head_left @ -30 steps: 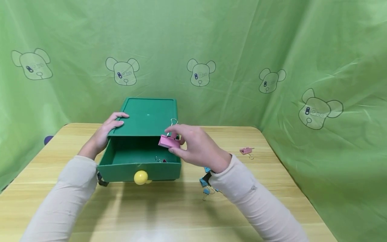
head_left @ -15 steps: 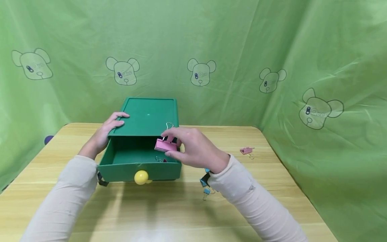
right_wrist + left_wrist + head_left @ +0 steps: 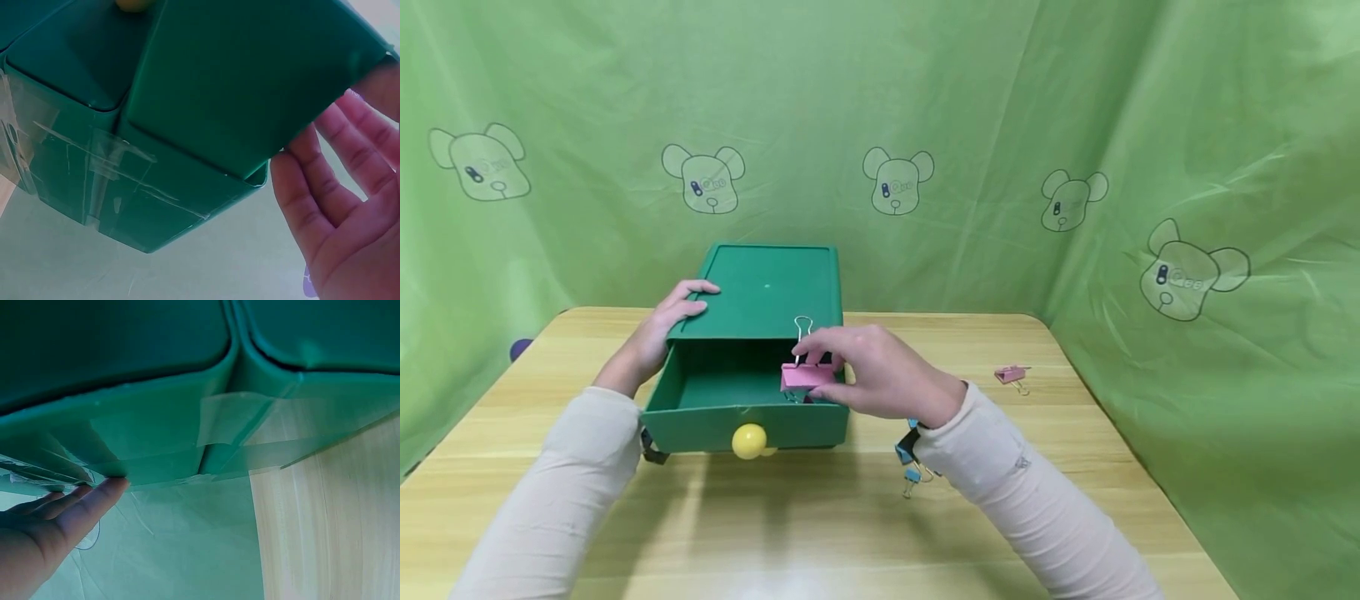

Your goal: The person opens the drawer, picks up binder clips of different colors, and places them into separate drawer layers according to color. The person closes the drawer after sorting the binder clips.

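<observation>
A green box [image 3: 767, 287] stands on the table with its drawer [image 3: 688, 432] pulled out, a round yellow knob [image 3: 749, 442] on the front. My left hand [image 3: 658, 333] rests on the box's left side and top edge; in the left wrist view its extended fingers [image 3: 94, 503] touch the box. Over the right part of the drawer, my right hand [image 3: 883, 367] pinches a large pink binder clip [image 3: 805, 377], one wire handle pointing up. A smaller clip [image 3: 792, 397] lies in the drawer, partly hidden. In the right wrist view the drawer wall hides the held clip.
On the wooden table [image 3: 760, 533], blue binder clips [image 3: 906, 450] lie right of the box, partly hidden by my right wrist. Another pink binder clip [image 3: 1011, 375] lies farther right. A dark object [image 3: 653, 454] shows under the box's left front. Green curtain [image 3: 970, 100] surrounds the table.
My right hand has moved left and down with the pink binder clip, from above the drawer's right edge to lower over its inside. My left hand has stayed in place.
</observation>
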